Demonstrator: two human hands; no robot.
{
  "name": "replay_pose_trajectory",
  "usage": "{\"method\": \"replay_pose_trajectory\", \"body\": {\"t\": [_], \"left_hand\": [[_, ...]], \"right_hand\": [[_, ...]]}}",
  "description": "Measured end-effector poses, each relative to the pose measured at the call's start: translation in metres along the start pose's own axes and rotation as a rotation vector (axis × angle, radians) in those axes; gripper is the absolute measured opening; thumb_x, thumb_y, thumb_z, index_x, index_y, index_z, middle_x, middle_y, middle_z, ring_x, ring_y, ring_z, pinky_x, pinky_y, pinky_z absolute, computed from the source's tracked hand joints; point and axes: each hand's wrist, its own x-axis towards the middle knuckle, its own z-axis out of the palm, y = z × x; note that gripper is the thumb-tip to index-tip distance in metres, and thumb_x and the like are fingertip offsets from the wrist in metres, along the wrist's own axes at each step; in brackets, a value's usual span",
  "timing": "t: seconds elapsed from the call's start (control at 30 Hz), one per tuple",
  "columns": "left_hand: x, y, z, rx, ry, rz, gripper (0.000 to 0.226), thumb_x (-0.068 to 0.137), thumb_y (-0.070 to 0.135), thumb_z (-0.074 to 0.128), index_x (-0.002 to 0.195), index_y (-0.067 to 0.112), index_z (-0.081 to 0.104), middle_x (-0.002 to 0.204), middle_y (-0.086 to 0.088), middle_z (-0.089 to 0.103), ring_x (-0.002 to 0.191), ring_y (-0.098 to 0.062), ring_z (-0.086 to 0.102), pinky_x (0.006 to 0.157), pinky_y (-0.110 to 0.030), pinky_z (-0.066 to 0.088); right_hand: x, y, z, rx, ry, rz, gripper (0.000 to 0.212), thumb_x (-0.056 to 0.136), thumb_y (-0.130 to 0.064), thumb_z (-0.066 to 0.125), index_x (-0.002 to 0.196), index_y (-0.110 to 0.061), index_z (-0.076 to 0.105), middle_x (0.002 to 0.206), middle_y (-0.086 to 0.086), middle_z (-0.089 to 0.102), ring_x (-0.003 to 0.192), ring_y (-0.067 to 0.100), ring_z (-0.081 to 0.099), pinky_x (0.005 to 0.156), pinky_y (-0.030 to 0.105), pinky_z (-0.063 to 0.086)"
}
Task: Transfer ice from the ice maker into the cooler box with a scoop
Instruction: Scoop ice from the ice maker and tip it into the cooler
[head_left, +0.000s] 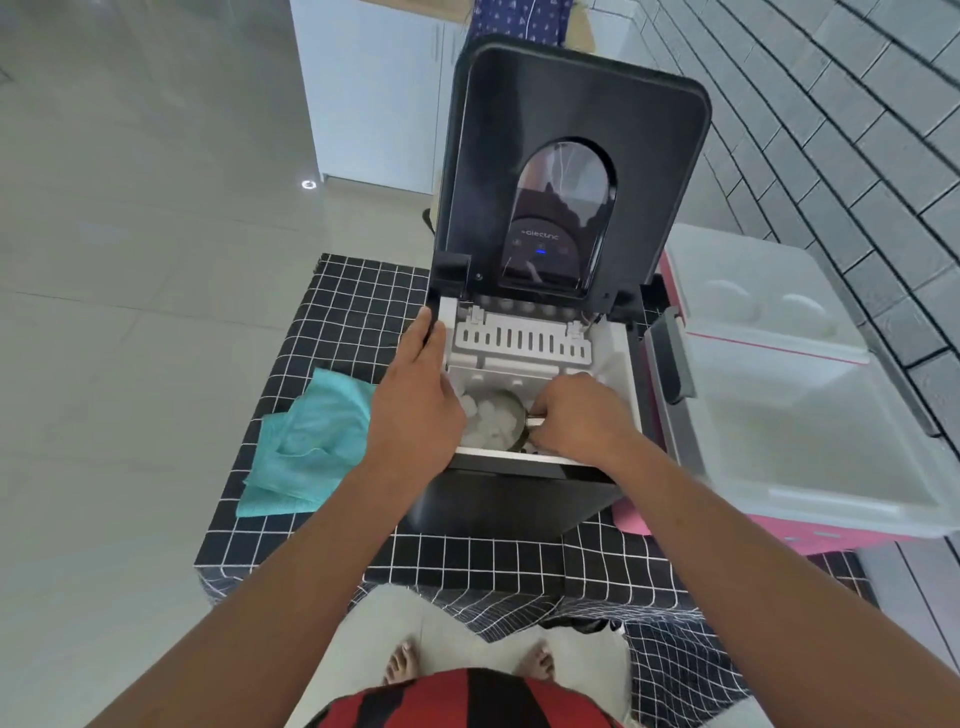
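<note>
Inside the open bin of the ice maker (524, 483), the right hand (576, 415) has its fingers curled round the thin metal handle of the scoop (506, 421). The scoop bowl is round, grey metal, lying among the ice (480, 410): pale, rounded, cloudy lumps. Part of the bowl is hidden by the hand. The left hand (415, 400) rests with straight fingers along the left rim of the bin, fingertips at the hinge corner; it holds nothing.

Behind the ice sits a white plastic tray with a row of vertical slots. The glossy black lid (576, 156) stands upright, rounded at the corners, with an arched smoked window. Reflected in the window is the word "electric" and a small blue light; other marks there are too small to read.

The machine stands near the middle of a table under a black cloth (343, 312) with a white grid. A teal cloth (306, 441), soft and crumpled, lies at the table's left edge. At the right edge is the cooler box (810, 441), pink outside, white smooth plastic inside, its white lid tipped back and a grey handle on the near-left side. Its right side is cut off by the frame, and whether it holds ice cannot be made out.
</note>
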Motion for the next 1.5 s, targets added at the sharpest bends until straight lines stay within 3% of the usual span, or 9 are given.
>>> {"method": "replay_pose_trajectory", "body": {"t": [0.33,0.57,0.67,0.8,0.87,0.93,1.17,1.33,1.5], "left_hand": [[0.001,-0.002,0.000,-0.019,0.000,-0.009,0.047,0.100,0.017,0.039,0.147,0.013,0.039,0.160,0.013,0.020,0.137,-0.009,0.038,0.102,-0.026,0.042],[0.001,-0.002,0.000,-0.020,0.007,-0.002,0.048,0.099,0.011,0.038,0.148,0.012,0.038,0.159,0.012,0.021,0.139,-0.006,0.032,0.104,-0.021,0.035],[0.000,-0.002,-0.001,-0.012,0.013,-0.007,0.049,0.099,0.010,0.036,0.148,0.012,0.038,0.159,0.012,0.022,0.140,-0.005,0.028,0.100,-0.015,0.027],[0.000,-0.002,0.000,-0.028,0.026,-0.004,0.048,0.100,0.012,0.036,0.147,0.012,0.039,0.159,0.009,0.024,0.138,0.004,0.025,0.101,-0.008,0.019],[-0.001,-0.002,0.000,-0.024,0.031,0.003,0.047,0.100,0.015,0.036,0.147,0.013,0.039,0.159,0.011,0.024,0.130,0.013,0.022,0.097,-0.003,0.018],[-0.002,-0.002,-0.001,-0.019,0.031,0.006,0.048,0.100,0.018,0.037,0.147,0.013,0.040,0.159,0.010,0.025,0.135,0.007,0.025,0.101,-0.009,0.021],[-0.003,0.014,-0.007,0.166,-0.008,0.097,0.045,0.094,0.014,0.052,0.139,0.008,0.051,0.153,-0.003,0.037,0.143,-0.019,0.029,0.118,-0.042,0.025],[0.001,0.050,0.006,0.103,0.029,0.141,0.035,0.091,0.014,0.056,0.125,0.014,0.063,0.139,0.002,0.054,0.130,-0.013,0.044,0.109,-0.020,0.024],[0.005,0.109,0.040,-0.027,-0.041,0.234,0.034,0.091,0.012,0.055,0.124,0.017,0.064,0.132,0.005,0.060,0.125,-0.009,0.049,0.107,-0.019,0.030]], "right_hand": [[-0.019,0.004,-0.011,0.047,0.099,-0.004,0.024,0.058,-0.035,0.059,0.070,-0.021,0.075,0.060,-0.004,0.066,0.058,0.015,0.059,0.053,0.024,0.052],[-0.034,0.016,-0.016,0.275,0.206,0.095,0.021,0.050,-0.023,0.061,0.052,-0.003,0.058,0.041,0.003,0.037,0.042,0.014,0.033,0.044,0.024,0.035],[-0.039,0.022,-0.012,0.374,0.286,0.074,0.021,0.053,-0.018,0.062,0.047,0.000,0.054,0.044,0.002,0.035,0.048,0.011,0.031,0.048,0.026,0.036],[-0.042,0.030,-0.007,0.432,0.357,0.068,0.007,0.058,-0.017,0.073,0.063,-0.014,0.074,0.078,-0.010,0.057,0.088,0.010,0.041,0.066,0.014,0.035],[-0.042,0.036,-0.008,0.489,0.401,0.086,0.008,0.058,-0.018,0.076,0.066,-0.018,0.075,0.083,-0.015,0.055,0.092,0.009,0.038,0.076,0.018,0.035],[-0.044,0.045,-0.011,0.511,0.401,0.107,0.011,0.057,-0.018,0.078,0.068,-0.021,0.076,0.085,-0.017,0.055,0.093,0.008,0.037,0.082,0.024,0.037],[-0.056,0.082,-0.030,0.520,0.387,0.141,0.031,0.053,-0.020,0.079,0.044,-0.034,0.053,0.079,-0.016,0.054,0.084,0.011,0.043,0.062,0.018,0.030],[-0.066,0.122,-0.045,0.469,0.382,0.174,0.018,0.053,-0.017,0.078,0.048,-0.013,0.061,0.069,-0.001,0.061,0.068,0.024,0.056,0.059,0.032,0.047],[-0.079,0.180,-0.049,0.540,0.360,0.268,0.024,0.058,-0.016,0.076,0.054,-0.023,0.053,0.076,-0.011,0.059,0.069,0.011,0.055,0.058,0.026,0.039]]}}
